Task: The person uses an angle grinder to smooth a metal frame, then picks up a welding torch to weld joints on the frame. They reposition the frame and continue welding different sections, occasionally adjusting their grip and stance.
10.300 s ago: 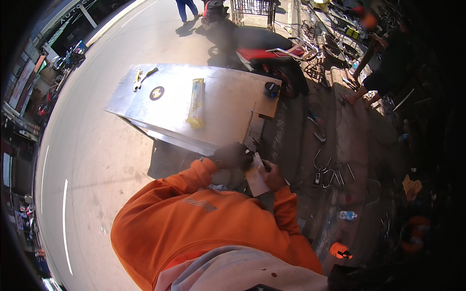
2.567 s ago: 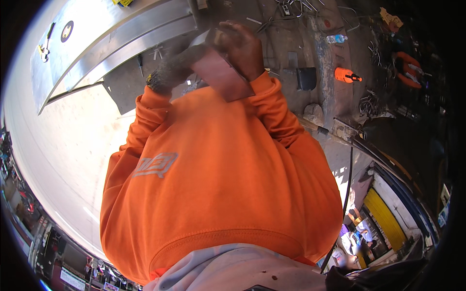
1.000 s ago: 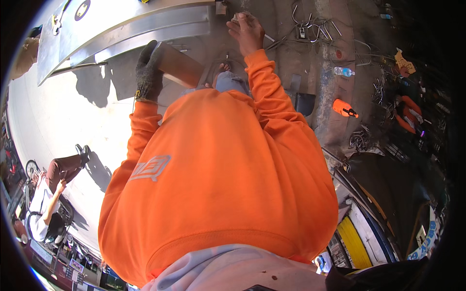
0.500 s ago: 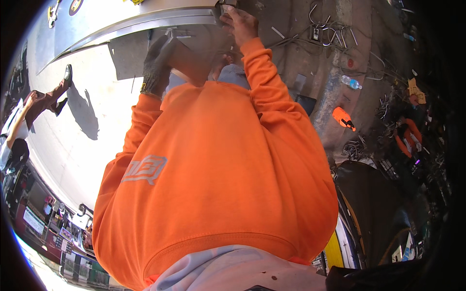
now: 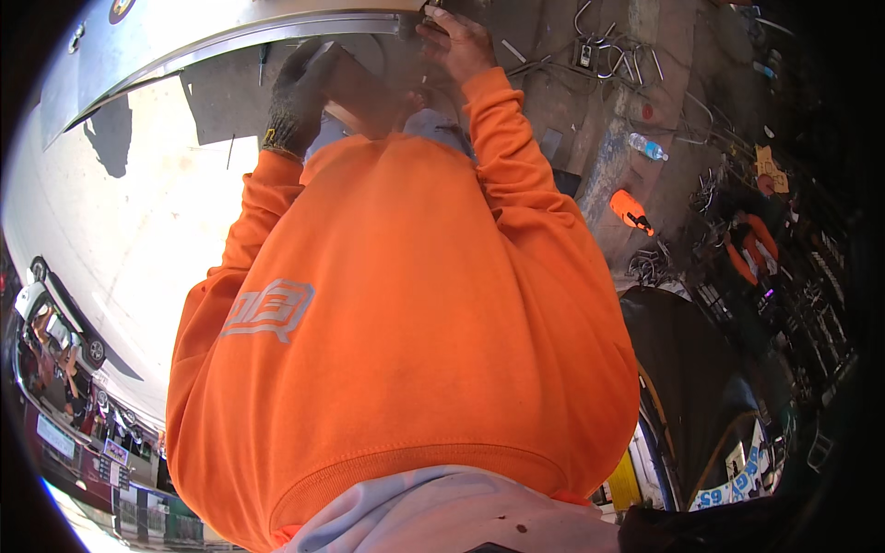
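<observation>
My left hand (image 5: 297,97), in a dark knit glove, is closed at the edge of a flat brown panel (image 5: 355,90) in front of my body. The panel's lower part is blurred. My bare right hand (image 5: 458,44) is raised at the top of the view, beside the end of a long metal frame (image 5: 277,30). Its thumb and fingers pinch a small dark piece (image 5: 430,13), partly cut off by the upper edge. My orange sleeves and shirt fill the middle, and little of my legs shows.
Bent metal rods (image 5: 613,55) and cables lie on the dark floor at right. Nearby are a plastic water bottle (image 5: 648,147) and an orange bottle (image 5: 631,212). A person in orange (image 5: 754,247) is farther right. A white car (image 5: 55,313) stands at far left.
The whole view has shifted, so the metal frame and floor things sit higher and farther left. The walking person at left is out of view; a shadow remains. Both hands keep their grips.
</observation>
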The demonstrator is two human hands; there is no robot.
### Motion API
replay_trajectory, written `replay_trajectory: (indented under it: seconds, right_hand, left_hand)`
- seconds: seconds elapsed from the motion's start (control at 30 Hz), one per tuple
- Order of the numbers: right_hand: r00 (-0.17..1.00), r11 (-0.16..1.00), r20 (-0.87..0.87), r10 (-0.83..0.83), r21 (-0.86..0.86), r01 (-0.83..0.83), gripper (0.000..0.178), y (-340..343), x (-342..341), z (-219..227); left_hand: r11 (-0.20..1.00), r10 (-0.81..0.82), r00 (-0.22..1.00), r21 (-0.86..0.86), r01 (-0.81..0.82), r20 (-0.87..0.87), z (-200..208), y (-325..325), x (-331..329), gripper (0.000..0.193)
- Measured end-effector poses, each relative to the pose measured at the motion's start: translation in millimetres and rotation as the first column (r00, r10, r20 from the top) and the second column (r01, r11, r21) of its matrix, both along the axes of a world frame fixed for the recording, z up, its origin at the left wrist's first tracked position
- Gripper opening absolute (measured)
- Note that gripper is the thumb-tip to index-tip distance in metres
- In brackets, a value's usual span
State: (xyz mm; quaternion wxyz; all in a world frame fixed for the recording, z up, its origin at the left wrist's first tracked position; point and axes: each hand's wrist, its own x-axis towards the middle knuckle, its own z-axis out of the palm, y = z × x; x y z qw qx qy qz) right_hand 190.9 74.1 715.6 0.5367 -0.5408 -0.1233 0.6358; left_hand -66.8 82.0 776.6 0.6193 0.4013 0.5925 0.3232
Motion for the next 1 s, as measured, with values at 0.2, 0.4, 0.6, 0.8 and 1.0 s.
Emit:
replay_trajectory:
  seconds: [0.2, 0.4, 0.6, 0.8, 1.0]
  right_hand:
    - [1.000, 1.000, -0.013, -0.006, -0.011, 0.006, 0.033, -3, 0, -11]
    - [0.997, 0.998, 0.074, -0.021, -0.062, 0.026, 0.028, -4, -1, 10]
    - [0.983, 0.999, 0.176, -0.048, -0.017, 0.051, 0.035, 0, -6, 18]
    - [0.978, 0.999, 0.210, -0.020, -0.037, 0.028, 0.040, 3, -7, 18]
    - [0.969, 0.999, 0.246, 0.018, -0.047, -0.006, 0.042, 1, -4, 26]
  left_hand:
    - [0.999, 0.028, 0.997, -0.028, -0.026, 0.069, -12, 4, -7, 0.066]
    - [1.000, 0.022, 0.999, 0.001, -0.022, 0.041, -14, 4, -8, 0.065]
    - [0.997, 0.016, 0.999, -0.077, -0.013, 0.041, -6, 3, -7, 0.055]
    - [0.998, 0.037, 0.997, -0.056, -0.033, 0.065, 0, -3, 0, 0.066]
    - [0.995, 0.027, 1.000, -0.092, -0.027, 0.002, -3, -3, -2, 0.055]
